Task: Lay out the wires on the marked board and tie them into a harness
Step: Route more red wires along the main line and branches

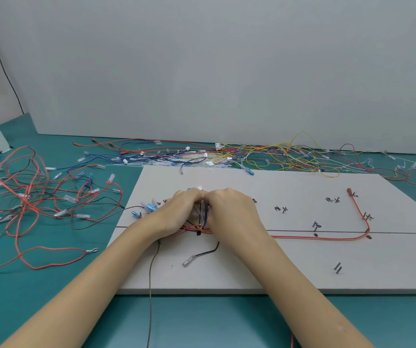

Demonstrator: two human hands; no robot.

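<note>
Several thin wires (pixel 202 222), light, limp, springy: bunched left of centre on the marked board (pixel 302 272), pinched between both hands (pixel 181 209), knuckles touching; best gripped at the crossing.

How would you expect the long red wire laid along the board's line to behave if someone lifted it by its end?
The red wire would probably droop limply, since it already curves loosely around the corner. It looks thin, so likely light. It may drag off the marked board.

Teal tabletop (pixel 202 320), grey wall panel (pixel 227 66), black cable (pixel 1 64) behind
</note>
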